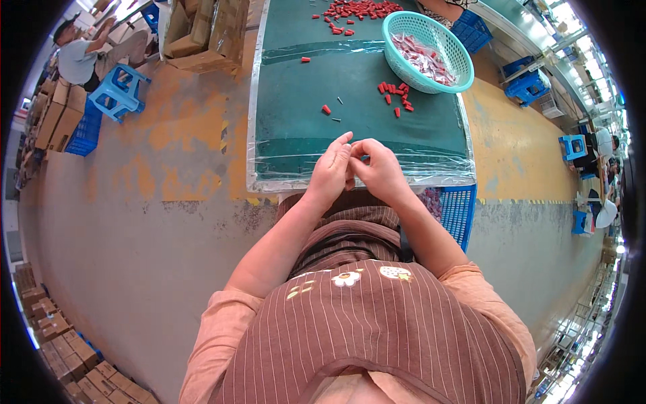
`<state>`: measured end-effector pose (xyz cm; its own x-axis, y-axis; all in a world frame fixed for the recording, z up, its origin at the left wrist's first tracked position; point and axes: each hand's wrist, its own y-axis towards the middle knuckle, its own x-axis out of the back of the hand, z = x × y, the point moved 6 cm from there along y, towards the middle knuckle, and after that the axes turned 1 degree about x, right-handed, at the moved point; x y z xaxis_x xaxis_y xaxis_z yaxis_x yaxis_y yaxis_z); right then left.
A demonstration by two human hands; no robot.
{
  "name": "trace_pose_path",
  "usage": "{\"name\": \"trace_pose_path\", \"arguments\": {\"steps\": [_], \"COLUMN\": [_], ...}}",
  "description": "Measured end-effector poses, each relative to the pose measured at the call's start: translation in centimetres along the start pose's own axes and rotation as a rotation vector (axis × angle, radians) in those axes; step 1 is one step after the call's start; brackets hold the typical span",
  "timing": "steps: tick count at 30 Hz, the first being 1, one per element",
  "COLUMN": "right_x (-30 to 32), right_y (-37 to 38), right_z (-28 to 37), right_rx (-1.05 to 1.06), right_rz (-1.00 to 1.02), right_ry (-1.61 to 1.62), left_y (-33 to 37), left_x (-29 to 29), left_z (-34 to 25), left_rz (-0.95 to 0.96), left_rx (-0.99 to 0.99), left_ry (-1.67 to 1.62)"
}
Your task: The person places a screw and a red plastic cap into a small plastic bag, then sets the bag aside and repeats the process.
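Observation:
My left hand (330, 170) and my right hand (381, 170) meet just above the near edge of the green-topped table (289, 108). The right fingers are bent in a pinch against the left hand's fingers; whatever lies between them is hidden. Beyond the hands, a red plastic cap (326, 109) lies beside two small grey metal pins, one of them a pin (336, 120) close to my left fingertips. To the right is a loose cluster of red caps (397, 97). Another single red cap (305, 60) rests farther off on the left.
A turquoise perforated basket (464, 67) holds small clear bags with red pieces. A pile of red caps (363, 9) spreads at the far end, near another person's arm (441, 8). A blue crate (457, 215) stands under the table's right corner. Cardboard boxes (208, 40) flank the table at left.

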<state>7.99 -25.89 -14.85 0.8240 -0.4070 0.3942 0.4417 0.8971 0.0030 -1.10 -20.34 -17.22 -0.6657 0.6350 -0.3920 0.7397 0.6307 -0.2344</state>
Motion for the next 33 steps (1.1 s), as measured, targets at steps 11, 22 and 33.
{"name": "trace_pose_path", "arguments": {"steps": [11,22,33], "right_x": [3.1,2.2,3.3], "right_y": [0.3,0.1,0.9], "right_z": [-1.1,-1.4,-1.1], "right_rx": [-0.117,-0.167,-0.125], "right_rz": [0.053,-0.006,-0.156], "right_ry": [0.391,0.511,0.769], "left_y": [1.1,-0.2,-0.1], "left_x": [0.1,0.0,0.9], "left_z": [-0.4,-0.1,0.7], "left_rz": [0.084,-0.003,-0.019], "left_rx": [-0.022,0.158,0.135], "left_ry": [0.134,-0.159,0.077]}}
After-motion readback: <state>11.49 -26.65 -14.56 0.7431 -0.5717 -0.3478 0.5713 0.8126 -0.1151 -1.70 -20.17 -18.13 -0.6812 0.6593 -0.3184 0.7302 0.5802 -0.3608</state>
